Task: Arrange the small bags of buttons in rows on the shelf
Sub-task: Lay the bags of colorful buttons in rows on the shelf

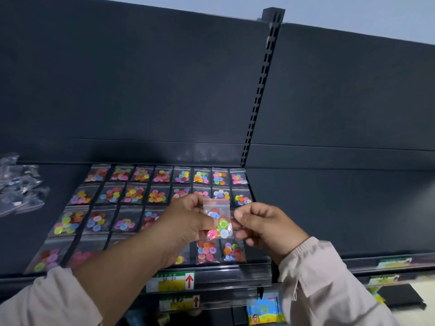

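Observation:
A small clear bag of coloured buttons [218, 221] with a red zip strip is held upright above the dark shelf [266, 231]. My left hand [186, 222] pinches its left edge and my right hand [263, 228] pinches its right edge. Beneath my hands, several bags of buttons [131, 195] lie flat in rows on the shelf, four rows deep from the back panel to the front lip. My left forearm hides part of the two front rows.
A loose heap of clear bags with dark contents [20, 184] lies at the shelf's left. A slotted upright post [259, 90] splits the back panel. A green and yellow price label [170, 281] sits on the shelf's front rail. Yellow and blue packets [262, 310] hang below.

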A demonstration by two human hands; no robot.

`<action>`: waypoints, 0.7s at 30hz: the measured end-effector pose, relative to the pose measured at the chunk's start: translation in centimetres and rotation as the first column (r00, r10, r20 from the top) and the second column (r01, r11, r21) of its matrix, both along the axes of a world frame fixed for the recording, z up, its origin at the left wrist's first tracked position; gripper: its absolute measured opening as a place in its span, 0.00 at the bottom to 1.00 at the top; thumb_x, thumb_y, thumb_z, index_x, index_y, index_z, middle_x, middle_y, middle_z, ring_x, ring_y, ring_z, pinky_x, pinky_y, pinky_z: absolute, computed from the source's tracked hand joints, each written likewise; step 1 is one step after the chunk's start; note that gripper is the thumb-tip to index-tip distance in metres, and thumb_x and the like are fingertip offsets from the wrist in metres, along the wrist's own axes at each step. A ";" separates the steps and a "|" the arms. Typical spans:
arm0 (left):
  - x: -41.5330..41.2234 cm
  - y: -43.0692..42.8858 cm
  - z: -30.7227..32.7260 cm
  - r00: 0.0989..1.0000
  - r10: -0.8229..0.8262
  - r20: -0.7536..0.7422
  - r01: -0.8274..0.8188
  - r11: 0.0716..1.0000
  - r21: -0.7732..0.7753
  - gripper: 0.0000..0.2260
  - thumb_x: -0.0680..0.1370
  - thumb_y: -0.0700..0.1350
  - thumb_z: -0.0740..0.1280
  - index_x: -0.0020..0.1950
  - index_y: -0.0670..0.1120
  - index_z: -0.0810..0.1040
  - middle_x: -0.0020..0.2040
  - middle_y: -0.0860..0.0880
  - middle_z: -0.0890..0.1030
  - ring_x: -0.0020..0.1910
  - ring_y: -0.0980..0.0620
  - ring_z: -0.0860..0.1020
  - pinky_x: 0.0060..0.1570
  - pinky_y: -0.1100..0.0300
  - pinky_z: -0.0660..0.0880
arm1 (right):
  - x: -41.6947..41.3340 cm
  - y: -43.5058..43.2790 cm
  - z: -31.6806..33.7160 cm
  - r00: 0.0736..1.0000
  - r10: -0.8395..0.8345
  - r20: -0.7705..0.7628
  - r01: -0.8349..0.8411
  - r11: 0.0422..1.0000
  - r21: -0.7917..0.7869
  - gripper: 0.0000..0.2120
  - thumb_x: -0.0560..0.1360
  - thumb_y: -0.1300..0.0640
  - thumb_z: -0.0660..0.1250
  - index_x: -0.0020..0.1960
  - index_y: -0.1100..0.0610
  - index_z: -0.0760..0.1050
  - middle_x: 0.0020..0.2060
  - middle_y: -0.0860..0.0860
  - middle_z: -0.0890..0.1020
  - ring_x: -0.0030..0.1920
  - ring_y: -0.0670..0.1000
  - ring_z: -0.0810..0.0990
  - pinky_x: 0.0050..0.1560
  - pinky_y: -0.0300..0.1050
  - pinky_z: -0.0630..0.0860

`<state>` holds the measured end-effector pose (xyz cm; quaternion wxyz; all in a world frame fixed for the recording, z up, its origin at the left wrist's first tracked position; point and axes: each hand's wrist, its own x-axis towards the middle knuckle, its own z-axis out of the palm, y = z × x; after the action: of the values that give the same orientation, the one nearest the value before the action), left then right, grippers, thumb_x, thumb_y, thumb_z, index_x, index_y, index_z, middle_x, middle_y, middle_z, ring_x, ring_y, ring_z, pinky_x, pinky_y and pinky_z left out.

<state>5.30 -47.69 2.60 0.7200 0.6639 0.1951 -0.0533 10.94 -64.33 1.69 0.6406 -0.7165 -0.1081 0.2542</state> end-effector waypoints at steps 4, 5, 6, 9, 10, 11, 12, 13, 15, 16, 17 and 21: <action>0.7 -1.6 -0.4 0.998 -0.057 0.036 0.054 0.996 0.069 0.12 0.70 0.29 0.70 0.48 0.43 0.78 0.39 0.45 0.83 0.39 0.48 0.81 0.47 0.48 0.79 | 0.3 -0.6 0.3 0.999 0.002 -0.050 -0.004 1.000 -0.031 0.06 0.71 0.67 0.69 0.39 0.58 0.77 0.29 0.52 0.78 0.27 0.48 0.75 0.23 0.35 0.67; 0.8 -2.0 -0.5 0.996 -0.074 0.042 0.070 0.994 0.086 0.11 0.70 0.30 0.70 0.47 0.43 0.78 0.38 0.46 0.82 0.39 0.48 0.80 0.47 0.48 0.79 | 0.5 -1.0 0.2 0.999 -0.009 -0.047 0.007 0.999 -0.044 0.07 0.71 0.68 0.69 0.39 0.58 0.76 0.27 0.52 0.78 0.26 0.47 0.75 0.23 0.35 0.67; 0.9 -2.4 -0.6 0.995 -0.086 0.046 0.081 0.991 0.104 0.11 0.71 0.30 0.71 0.46 0.44 0.77 0.38 0.47 0.82 0.40 0.48 0.80 0.46 0.49 0.79 | 0.7 -1.6 0.0 0.999 -0.022 -0.037 0.019 0.998 -0.063 0.08 0.71 0.69 0.68 0.38 0.58 0.76 0.26 0.51 0.78 0.24 0.47 0.75 0.23 0.35 0.67; 1.0 -3.0 -1.2 0.988 -0.143 0.051 0.123 0.949 0.290 0.11 0.74 0.37 0.70 0.48 0.51 0.74 0.45 0.52 0.81 0.45 0.52 0.80 0.42 0.61 0.76 | 1.8 -3.2 -0.5 0.996 -0.093 0.005 0.092 0.986 -0.139 0.09 0.71 0.70 0.68 0.37 0.58 0.74 0.24 0.52 0.76 0.22 0.45 0.74 0.22 0.33 0.67; 1.0 -3.0 -1.6 0.981 -0.187 0.050 0.152 0.904 0.399 0.10 0.75 0.39 0.69 0.49 0.53 0.74 0.49 0.53 0.81 0.48 0.53 0.79 0.44 0.61 0.76 | 2.2 -3.7 -0.9 0.992 -0.126 0.015 0.126 0.979 -0.161 0.10 0.71 0.71 0.67 0.36 0.59 0.73 0.25 0.53 0.75 0.21 0.45 0.74 0.22 0.33 0.69; 0.8 -2.8 -2.1 0.970 -0.239 0.043 0.184 0.839 0.511 0.08 0.77 0.42 0.67 0.51 0.54 0.74 0.51 0.55 0.79 0.50 0.55 0.78 0.48 0.61 0.76 | 2.6 -4.2 -1.3 0.988 -0.150 0.021 0.151 0.971 -0.184 0.11 0.71 0.72 0.67 0.36 0.60 0.73 0.26 0.54 0.75 0.22 0.46 0.73 0.23 0.34 0.70; 0.7 -2.6 -2.6 0.953 -0.300 0.030 0.218 0.754 0.620 0.07 0.78 0.43 0.66 0.53 0.55 0.74 0.53 0.55 0.78 0.51 0.57 0.77 0.51 0.61 0.75 | 2.7 -4.5 -1.7 0.987 -0.160 0.028 0.162 0.962 -0.222 0.11 0.71 0.73 0.67 0.35 0.60 0.73 0.27 0.55 0.75 0.23 0.47 0.73 0.24 0.34 0.72; 0.5 -2.5 -3.0 0.931 -0.365 0.013 0.246 0.654 0.715 0.08 0.79 0.44 0.64 0.56 0.54 0.74 0.55 0.56 0.76 0.52 0.58 0.75 0.53 0.61 0.74 | 2.8 -4.7 -2.2 0.986 -0.160 0.042 0.166 0.948 -0.270 0.11 0.71 0.73 0.67 0.35 0.60 0.73 0.28 0.56 0.75 0.23 0.47 0.73 0.24 0.35 0.72; 0.1 -2.3 -3.9 0.867 -0.498 -0.025 0.286 0.455 0.844 0.11 0.80 0.45 0.61 0.62 0.51 0.74 0.57 0.55 0.74 0.55 0.57 0.71 0.55 0.63 0.69 | 2.7 -4.8 -3.2 0.986 -0.146 0.081 0.165 0.912 -0.375 0.11 0.70 0.72 0.68 0.34 0.59 0.73 0.28 0.54 0.76 0.23 0.47 0.73 0.25 0.35 0.72; 0.0 -2.3 -4.2 0.829 -0.558 -0.037 0.295 0.379 0.877 0.12 0.81 0.45 0.59 0.63 0.51 0.74 0.59 0.54 0.73 0.58 0.56 0.69 0.59 0.62 0.67 | 2.8 -4.7 -3.7 0.984 -0.144 0.102 0.174 0.889 -0.423 0.11 0.69 0.71 0.69 0.34 0.58 0.73 0.27 0.54 0.76 0.24 0.48 0.74 0.26 0.37 0.73; -0.1 -2.3 -4.6 0.792 -0.608 -0.051 0.299 0.314 0.901 0.13 0.81 0.45 0.59 0.65 0.50 0.73 0.61 0.54 0.73 0.61 0.56 0.68 0.63 0.61 0.65 | 2.9 -4.6 -4.2 0.981 -0.140 0.134 0.188 0.859 -0.477 0.11 0.69 0.70 0.70 0.34 0.57 0.73 0.27 0.53 0.77 0.26 0.50 0.75 0.30 0.40 0.75; -0.3 -2.7 -5.3 0.712 -0.671 -0.205 0.354 0.092 0.931 0.19 0.82 0.51 0.56 0.73 0.54 0.65 0.74 0.56 0.62 0.74 0.57 0.55 0.72 0.59 0.47 | 3.4 -4.4 -5.2 0.953 -0.006 0.301 0.232 0.653 -0.721 0.09 0.66 0.59 0.72 0.34 0.52 0.72 0.33 0.49 0.79 0.38 0.52 0.80 0.42 0.41 0.76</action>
<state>5.00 -50.36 -2.65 0.1497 0.9713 -0.1617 -0.0893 14.38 -68.74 -3.48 0.2831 -0.9494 -0.0334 0.1321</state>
